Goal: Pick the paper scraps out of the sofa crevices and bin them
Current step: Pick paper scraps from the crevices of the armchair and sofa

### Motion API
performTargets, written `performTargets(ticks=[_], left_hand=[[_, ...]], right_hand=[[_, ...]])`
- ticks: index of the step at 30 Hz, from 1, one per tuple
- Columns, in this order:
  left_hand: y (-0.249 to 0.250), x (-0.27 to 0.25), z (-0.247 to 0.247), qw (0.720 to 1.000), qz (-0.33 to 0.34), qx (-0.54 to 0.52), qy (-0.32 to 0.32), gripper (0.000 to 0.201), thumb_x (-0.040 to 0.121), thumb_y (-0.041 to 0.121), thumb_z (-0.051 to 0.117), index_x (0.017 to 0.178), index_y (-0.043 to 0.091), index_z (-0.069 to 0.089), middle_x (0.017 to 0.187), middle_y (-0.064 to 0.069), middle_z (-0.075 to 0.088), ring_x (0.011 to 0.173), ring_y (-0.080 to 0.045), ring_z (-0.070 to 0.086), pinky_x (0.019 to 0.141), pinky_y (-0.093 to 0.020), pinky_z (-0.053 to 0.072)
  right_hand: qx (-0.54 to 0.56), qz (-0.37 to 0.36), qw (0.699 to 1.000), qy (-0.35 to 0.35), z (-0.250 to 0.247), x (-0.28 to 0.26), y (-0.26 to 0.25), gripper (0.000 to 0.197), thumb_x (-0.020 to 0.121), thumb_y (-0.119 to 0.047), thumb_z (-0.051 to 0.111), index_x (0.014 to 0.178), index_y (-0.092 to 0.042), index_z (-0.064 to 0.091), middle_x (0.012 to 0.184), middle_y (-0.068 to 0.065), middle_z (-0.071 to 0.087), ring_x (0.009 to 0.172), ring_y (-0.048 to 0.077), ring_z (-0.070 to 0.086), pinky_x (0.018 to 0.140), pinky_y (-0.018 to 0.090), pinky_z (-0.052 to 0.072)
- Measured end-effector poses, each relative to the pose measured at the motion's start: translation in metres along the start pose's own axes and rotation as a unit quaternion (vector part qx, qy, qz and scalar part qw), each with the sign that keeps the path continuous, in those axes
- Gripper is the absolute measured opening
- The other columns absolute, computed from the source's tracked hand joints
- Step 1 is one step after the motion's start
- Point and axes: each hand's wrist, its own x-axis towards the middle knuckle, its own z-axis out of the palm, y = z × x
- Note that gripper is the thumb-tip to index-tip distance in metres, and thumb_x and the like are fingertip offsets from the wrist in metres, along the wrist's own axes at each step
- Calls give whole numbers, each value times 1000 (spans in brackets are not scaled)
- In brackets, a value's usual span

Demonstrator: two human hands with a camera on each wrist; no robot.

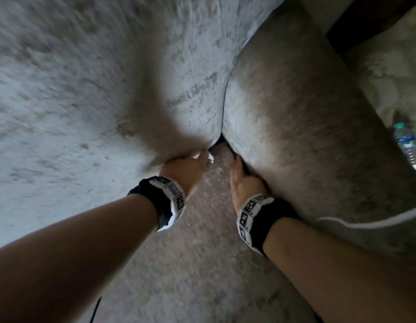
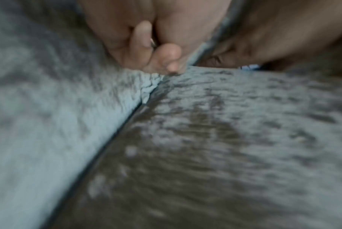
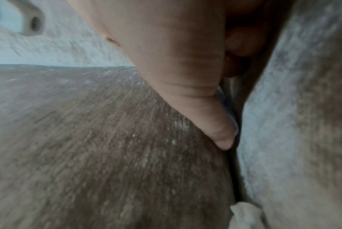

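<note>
In the corner where back cushion [image 1: 109,78], armrest [image 1: 307,113] and seat [image 1: 202,252] meet, I have both hands working the crevice.

Left grip [image 1: 187,170]: fingers curled, thumb pressed against them, pinching a white paper scrap [image 1: 210,157] right at the mouth of the gap. Knuckles sit against the back cushion, I reckon to push it off the seat and keep the slot open. The left wrist view is blurred and shows only a thin pale sliver between thumb and finger, so I judge the pinch mostly from the head view.

Right grip [image 1: 242,180]: fingers straight and together, holding nothing, slid edge-on into the seam between armrest and seat. To me it reads as a wedge, spreading the seam so the left can get at the paper.

Second scrap [image 3: 244,215]: crumpled, off-white, stuck in that same armrest seam, nearer the wrist than the fingertips. Not yet touched.

Bin: not in any view. Only a water bottle [image 1: 406,142] is on the floor beyond the armrest.

Risk as I see it: the pinch is shallow, so the scrap could slip back into the gap.
</note>
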Motion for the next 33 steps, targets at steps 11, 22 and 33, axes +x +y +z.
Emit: performTargets(ticks=[11, 22, 33], left_hand=[[7, 6, 14, 985, -61, 159, 14, 40, 67, 10, 31, 58, 11, 71, 51, -3, 63, 43, -19, 65, 44, -24, 49], [-7, -22, 21, 991, -110, 50, -59, 37, 100, 13, 31, 130, 7, 52, 124, -17, 59, 112, -34, 60, 89, -39, 47], [-30, -88, 23, 995, -55, -74, -25, 49, 99, 5, 30, 147, 15, 31, 137, -11, 53, 120, -26, 55, 99, -33, 42]], right_hand=[[216, 83, 970, -77, -5, 12, 3, 49, 96, -7, 35, 138, 15, 26, 134, 27, 47, 104, 34, 63, 89, 42, 51], [283, 72, 949, -117, -25, -13, 21, 37, 104, -13, 31, 136, 2, 42, 141, 18, 44, 130, 30, 46, 100, 35, 42], [265, 68, 957, -100, -58, -66, 25, 37, 99, -8, 32, 121, -11, 62, 121, 8, 64, 111, 26, 61, 87, 37, 50]])
